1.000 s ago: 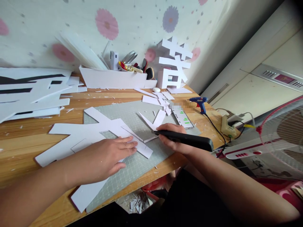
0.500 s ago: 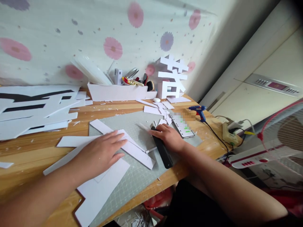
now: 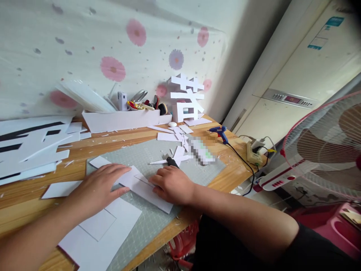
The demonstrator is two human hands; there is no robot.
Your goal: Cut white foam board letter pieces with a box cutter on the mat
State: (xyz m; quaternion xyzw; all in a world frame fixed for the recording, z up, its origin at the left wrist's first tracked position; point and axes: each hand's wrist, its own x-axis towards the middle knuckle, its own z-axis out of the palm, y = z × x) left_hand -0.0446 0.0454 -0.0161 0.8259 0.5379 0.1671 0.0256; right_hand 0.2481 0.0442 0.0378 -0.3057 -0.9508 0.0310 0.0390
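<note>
A large white foam-board cutout [image 3: 98, 233] lies on the grey-green cutting mat [image 3: 146, 150], with one long strip [image 3: 141, 186] running across the mat. My left hand [image 3: 97, 188] lies flat on the cutout, fingers spread, pressing it down. My right hand [image 3: 172, 184] rests on the right end of that strip and is closed around a black cutter [image 3: 171, 162]. Only the cutter's far end shows beyond my knuckles, pointing away from me; its blade is hidden.
White offcuts [image 3: 175, 135] litter the wooden desk [image 3: 84, 148]. Stacked white boards [image 3: 28, 150] lie at the left. At the back stand a white tool box [image 3: 121, 119] and a white 3D character [image 3: 186, 98]. To the right are a blue glue gun [image 3: 220, 131], a power strip [image 3: 252, 154] and a fan [image 3: 324, 150].
My right hand has swung the cutter from lying across the mat edge to pointing away, and moved left onto the strip. My left hand stays pressed on the board. The view has shifted right.
</note>
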